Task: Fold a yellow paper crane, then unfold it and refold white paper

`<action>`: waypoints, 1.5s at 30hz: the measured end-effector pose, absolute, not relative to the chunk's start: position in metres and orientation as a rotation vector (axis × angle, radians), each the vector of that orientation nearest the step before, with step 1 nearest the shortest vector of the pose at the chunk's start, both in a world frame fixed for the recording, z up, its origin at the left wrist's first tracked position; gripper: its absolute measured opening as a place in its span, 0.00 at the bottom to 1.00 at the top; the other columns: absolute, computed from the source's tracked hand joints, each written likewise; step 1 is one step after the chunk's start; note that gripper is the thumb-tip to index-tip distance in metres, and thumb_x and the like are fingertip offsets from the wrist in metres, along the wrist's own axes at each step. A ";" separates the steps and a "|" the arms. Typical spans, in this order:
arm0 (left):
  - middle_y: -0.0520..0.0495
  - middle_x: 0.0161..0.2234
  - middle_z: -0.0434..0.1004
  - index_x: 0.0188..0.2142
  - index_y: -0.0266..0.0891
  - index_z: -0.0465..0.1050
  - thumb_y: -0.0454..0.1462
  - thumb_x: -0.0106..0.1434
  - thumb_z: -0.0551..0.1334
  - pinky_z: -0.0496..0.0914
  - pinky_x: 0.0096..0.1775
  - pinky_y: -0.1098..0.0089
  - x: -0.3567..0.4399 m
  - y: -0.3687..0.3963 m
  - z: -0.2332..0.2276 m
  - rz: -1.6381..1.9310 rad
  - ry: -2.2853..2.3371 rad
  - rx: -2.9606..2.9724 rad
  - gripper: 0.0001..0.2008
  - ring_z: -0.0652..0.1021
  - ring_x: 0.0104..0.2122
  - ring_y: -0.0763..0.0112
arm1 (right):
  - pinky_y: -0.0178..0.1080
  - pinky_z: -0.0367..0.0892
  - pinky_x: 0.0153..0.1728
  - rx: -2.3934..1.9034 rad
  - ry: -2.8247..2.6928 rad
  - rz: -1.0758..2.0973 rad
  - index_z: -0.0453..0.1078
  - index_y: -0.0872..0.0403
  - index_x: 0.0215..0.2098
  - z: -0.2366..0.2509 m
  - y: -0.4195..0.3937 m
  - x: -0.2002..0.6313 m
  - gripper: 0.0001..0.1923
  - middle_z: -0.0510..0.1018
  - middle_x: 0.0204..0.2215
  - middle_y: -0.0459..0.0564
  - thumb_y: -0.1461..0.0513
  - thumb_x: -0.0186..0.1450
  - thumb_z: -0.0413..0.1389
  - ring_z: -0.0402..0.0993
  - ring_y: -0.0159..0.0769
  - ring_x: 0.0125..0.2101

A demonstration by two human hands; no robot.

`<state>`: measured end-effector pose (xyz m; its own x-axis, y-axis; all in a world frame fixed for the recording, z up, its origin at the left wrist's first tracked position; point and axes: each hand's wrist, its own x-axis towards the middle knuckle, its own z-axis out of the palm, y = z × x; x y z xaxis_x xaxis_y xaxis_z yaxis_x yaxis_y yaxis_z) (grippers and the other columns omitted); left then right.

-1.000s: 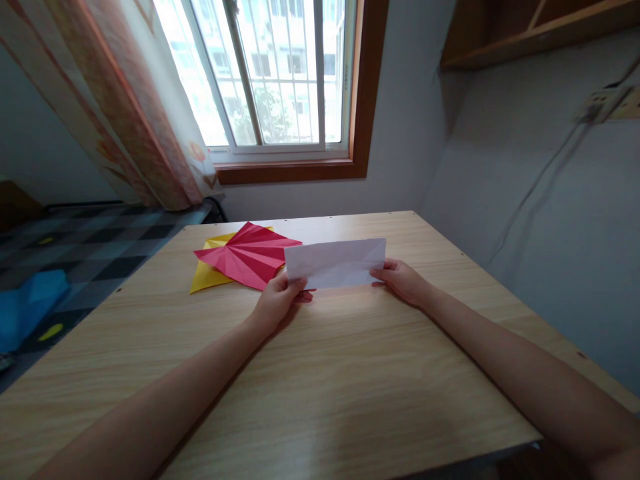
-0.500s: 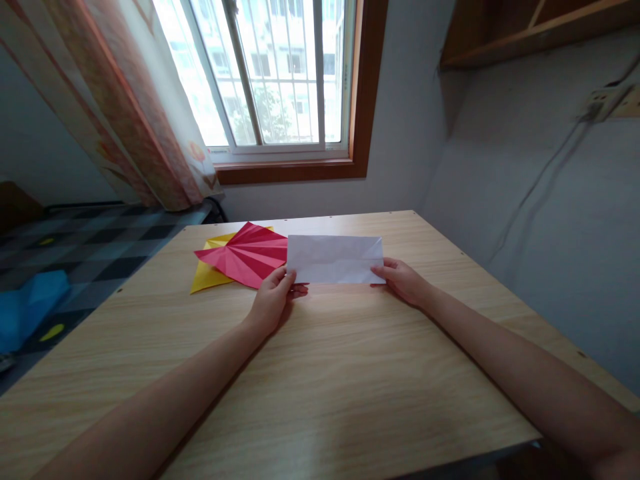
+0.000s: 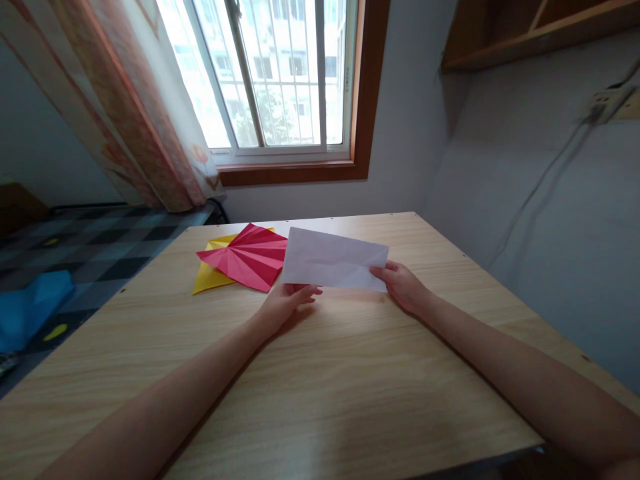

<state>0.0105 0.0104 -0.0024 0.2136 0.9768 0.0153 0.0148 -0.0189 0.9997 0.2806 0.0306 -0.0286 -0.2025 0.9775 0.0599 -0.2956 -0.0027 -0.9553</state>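
One head-worn camera is looking forward and down across the worktop (image 3: 320, 400) toward the window (image 3: 280, 73) and the far wall corner. It is sitting close, with both forearms running in from the bottom edge; no second view is sharing the scene.

Red, yellow and white paper on pale wood

The folded sheet (image 3: 334, 268) is white; the pleated paper (image 3: 250, 257) is red (over a yellow sheet (image 3: 207, 279)); the table (image 3: 320, 387) is light wood grain; the bed cover (image 3: 95, 247) is grey-black check; the curtain (image 3: 125, 113) is cream and orange, and the window frame (image 3: 360, 133) brown.
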 end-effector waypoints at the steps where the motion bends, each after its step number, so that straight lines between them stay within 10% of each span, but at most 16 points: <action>1: 0.41 0.35 0.81 0.35 0.36 0.77 0.49 0.47 0.73 0.75 0.39 0.64 0.011 0.010 -0.004 1.064 1.086 1.315 0.22 0.80 0.36 0.60 | 0.43 0.71 0.44 -0.860 -1.157 1.464 0.78 0.53 0.36 -0.029 0.028 0.278 0.16 0.84 0.36 0.51 0.53 0.54 0.68 0.79 0.43 0.37; 13: 0.43 0.36 0.82 0.37 0.35 0.75 0.40 0.49 0.73 0.75 0.46 0.61 0.011 0.016 -0.006 1.295 0.959 1.045 0.17 0.80 0.41 0.58 | 0.46 0.69 0.48 -0.816 -1.302 1.555 0.79 0.54 0.37 -0.025 0.015 0.273 0.32 0.83 0.36 0.54 0.37 0.63 0.50 0.77 0.47 0.44; 17: 0.40 0.42 0.82 0.42 0.34 0.76 0.39 0.49 0.73 0.73 0.50 0.60 0.012 0.015 -0.005 1.229 0.906 1.053 0.21 0.79 0.46 0.55 | 0.42 0.69 0.45 -0.860 -1.266 1.472 0.77 0.51 0.45 -0.025 0.018 0.274 0.20 0.82 0.40 0.50 0.50 0.59 0.62 0.77 0.42 0.41; 23: 0.38 0.42 0.82 0.42 0.34 0.77 0.39 0.49 0.74 0.74 0.49 0.59 0.008 0.015 -0.004 1.087 0.849 1.126 0.22 0.80 0.45 0.53 | 0.37 0.70 0.32 -0.879 -1.345 1.378 0.65 0.45 0.60 -0.033 0.015 0.268 0.34 0.79 0.35 0.46 0.56 0.57 0.65 0.76 0.36 0.32; 34: 0.40 0.42 0.82 0.46 0.36 0.74 0.39 0.50 0.74 0.75 0.45 0.61 0.012 0.012 -0.002 0.996 0.791 1.158 0.24 0.81 0.43 0.54 | 0.49 0.66 0.50 -0.807 -2.062 0.254 0.73 0.42 0.53 -0.023 -0.001 0.266 0.17 0.79 0.45 0.51 0.61 0.67 0.57 0.74 0.42 0.46; 45: 0.40 0.45 0.81 0.48 0.37 0.72 0.39 0.53 0.73 0.75 0.43 0.64 0.008 0.017 -0.009 0.978 0.752 1.243 0.24 0.80 0.43 0.58 | 0.49 0.63 0.54 -0.768 -2.122 -0.010 0.76 0.44 0.51 -0.026 0.004 0.269 0.14 0.80 0.41 0.50 0.62 0.67 0.57 0.75 0.41 0.44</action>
